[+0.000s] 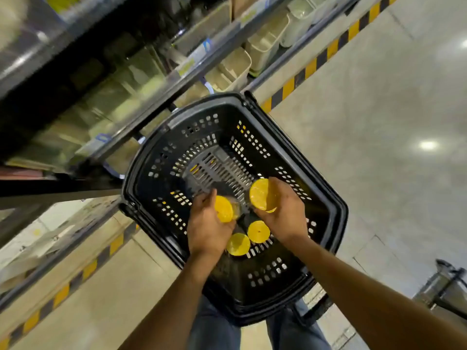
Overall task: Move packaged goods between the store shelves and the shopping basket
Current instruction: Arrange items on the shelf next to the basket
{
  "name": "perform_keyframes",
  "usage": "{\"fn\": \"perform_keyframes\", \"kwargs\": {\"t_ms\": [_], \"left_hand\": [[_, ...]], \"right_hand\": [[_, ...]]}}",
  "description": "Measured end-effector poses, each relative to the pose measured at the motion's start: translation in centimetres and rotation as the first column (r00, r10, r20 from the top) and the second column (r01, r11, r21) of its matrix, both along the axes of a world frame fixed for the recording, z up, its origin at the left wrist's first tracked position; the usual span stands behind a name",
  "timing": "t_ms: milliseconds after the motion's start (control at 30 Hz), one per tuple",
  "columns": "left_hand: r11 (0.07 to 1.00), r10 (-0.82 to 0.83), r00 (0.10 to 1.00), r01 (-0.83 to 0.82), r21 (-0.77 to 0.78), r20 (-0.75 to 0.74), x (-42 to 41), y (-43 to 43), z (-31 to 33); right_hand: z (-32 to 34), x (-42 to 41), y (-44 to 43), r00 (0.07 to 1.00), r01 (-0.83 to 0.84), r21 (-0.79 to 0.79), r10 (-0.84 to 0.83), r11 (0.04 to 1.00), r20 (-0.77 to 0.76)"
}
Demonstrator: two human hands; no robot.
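Looking straight down into a black perforated plastic shopping basket (pixel 141 173). It looks to be standing on the pale beige glossy floor tiles (pixel 379 122), just beside the foot of the metal store shelves (pixel 262 77).

Left grip (pixel 204 228): fingers curled round a clear jar with a round yellow lid (pixel 223 208), held tilted inside the basket, lid towards us.

Right grip (pixel 285 213): wrapped round a second yellow-lidded jar (pixel 261 194), also inside the basket, over its slotted bottom.

Third yellow-lidded jar (pixel 258 231) and fourth yellow-lidded jar (pixel 238 244) sit lids-up in the basket, just beside each other, between our two wrists.

Room:
- A yellow-and-black hazard stripe (pixel 326 54) runs on the floor along the shelf base, on both sides of the basket.
- The shelves are motion-blurred. We make out beige plastic bins (pixel 235 64) on the low shelf and clear containers further left, contents unreadable.
- Bright light spots (pixel 428 145) glare off the tiles.
- Blue jeans (pixel 214 329) show below the basket's near edge.
- Dark metal-framed object (pixel 449 286) at lower right, too blurred for us to identify.
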State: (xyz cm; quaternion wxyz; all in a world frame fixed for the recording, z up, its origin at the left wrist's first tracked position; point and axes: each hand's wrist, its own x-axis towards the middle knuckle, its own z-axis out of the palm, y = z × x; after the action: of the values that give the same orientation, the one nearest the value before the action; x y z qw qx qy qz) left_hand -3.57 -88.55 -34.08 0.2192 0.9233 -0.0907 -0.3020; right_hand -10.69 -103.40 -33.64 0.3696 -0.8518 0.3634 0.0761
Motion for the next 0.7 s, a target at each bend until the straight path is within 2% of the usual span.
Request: {"fn": "perform_keyframes", "kwargs": {"t_ms": [167,333,567,700], "left_hand": [[0.999,0.014,0.999,-0.012,-0.042,0.042,1.3,2.1,8.9],[0.994,0.023,0.987,-0.006,-0.107,0.157,-0.1,5.2,17.8],[0.991,0.115,0.935,-0.082,-0.109,0.337,-3.7,11.2,30.6],[0.989,0.145,0.901,-0.131,-0.061,0.409,-6.3,15.4,37.6]], "right_hand": [[9.2,1.0,1.1,0.985,-0.15,-0.041,0.153,0.988,0.086],[18.6,1.0,2.9,0.924,-0.326,-0.039,0.327,0.945,0.199],[29.8,-0.1,6.5,0.778,-0.533,-0.086,0.527,0.842,0.341],[35.7,-0.8,10.3,0.69,-0.64,-0.124,0.639,0.758,0.341]]}}
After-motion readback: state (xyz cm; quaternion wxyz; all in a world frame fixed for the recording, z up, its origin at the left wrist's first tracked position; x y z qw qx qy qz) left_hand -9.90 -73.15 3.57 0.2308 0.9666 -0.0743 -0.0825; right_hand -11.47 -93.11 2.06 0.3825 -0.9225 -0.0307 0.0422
